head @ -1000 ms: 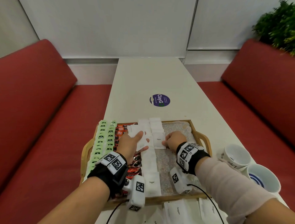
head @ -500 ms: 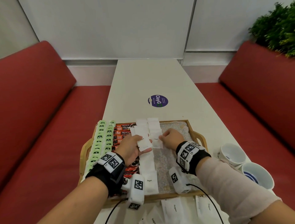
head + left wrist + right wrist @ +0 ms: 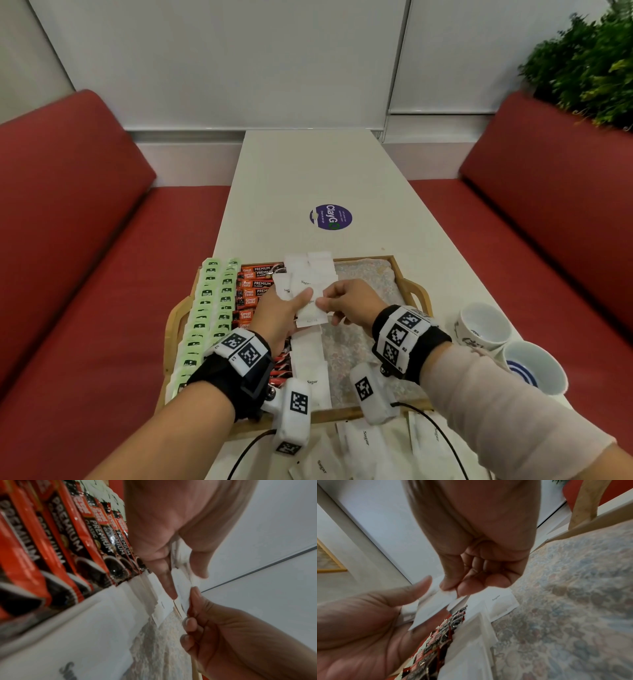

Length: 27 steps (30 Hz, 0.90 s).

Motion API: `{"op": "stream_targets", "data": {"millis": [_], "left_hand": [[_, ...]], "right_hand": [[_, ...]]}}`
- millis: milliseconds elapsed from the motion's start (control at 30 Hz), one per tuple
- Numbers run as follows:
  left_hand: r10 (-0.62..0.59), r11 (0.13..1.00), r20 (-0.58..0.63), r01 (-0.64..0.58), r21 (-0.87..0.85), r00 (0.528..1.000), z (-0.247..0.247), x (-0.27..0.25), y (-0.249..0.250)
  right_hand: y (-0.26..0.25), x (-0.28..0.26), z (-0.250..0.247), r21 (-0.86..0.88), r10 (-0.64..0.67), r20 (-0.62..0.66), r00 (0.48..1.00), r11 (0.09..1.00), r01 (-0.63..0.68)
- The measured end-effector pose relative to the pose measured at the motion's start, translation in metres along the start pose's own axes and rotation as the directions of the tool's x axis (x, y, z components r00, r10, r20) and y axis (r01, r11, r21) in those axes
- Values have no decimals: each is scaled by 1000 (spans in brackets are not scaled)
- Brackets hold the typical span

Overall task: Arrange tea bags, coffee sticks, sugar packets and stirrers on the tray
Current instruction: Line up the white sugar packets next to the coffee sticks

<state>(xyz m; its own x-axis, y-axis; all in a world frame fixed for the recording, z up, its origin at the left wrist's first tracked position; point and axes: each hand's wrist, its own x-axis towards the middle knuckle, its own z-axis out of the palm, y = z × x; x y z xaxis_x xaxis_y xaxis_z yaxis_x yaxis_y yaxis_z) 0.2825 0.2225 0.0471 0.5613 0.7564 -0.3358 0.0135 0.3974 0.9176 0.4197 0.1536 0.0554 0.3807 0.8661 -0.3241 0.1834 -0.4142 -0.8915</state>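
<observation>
Fingers (image 3: 323, 303) of both hands pinch sugar pkt (image 3: 310, 310), long axis running near-far.

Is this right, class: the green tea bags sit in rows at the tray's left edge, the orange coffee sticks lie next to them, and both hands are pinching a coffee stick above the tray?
Not quite. The left hand and right hand are pinching white sugar packets, not a coffee stick, as the head view shows. The green tea bags do line the left edge of the tray, with the orange coffee sticks next to them.
</observation>
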Motion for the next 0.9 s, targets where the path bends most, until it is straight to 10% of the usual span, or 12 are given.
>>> {"op": "stream_targets", "data": {"millis": [300,900], "left_hand": [[-35,990,-147,14,-142,989,-6,5,6],[-59,977,-144,27,-212,988,-11,12,6]], "right_hand": [[1,10,-10,87,20,-166,986,996,-6],[16,45,-11,-455,241,-181,954,839,-298]]}}
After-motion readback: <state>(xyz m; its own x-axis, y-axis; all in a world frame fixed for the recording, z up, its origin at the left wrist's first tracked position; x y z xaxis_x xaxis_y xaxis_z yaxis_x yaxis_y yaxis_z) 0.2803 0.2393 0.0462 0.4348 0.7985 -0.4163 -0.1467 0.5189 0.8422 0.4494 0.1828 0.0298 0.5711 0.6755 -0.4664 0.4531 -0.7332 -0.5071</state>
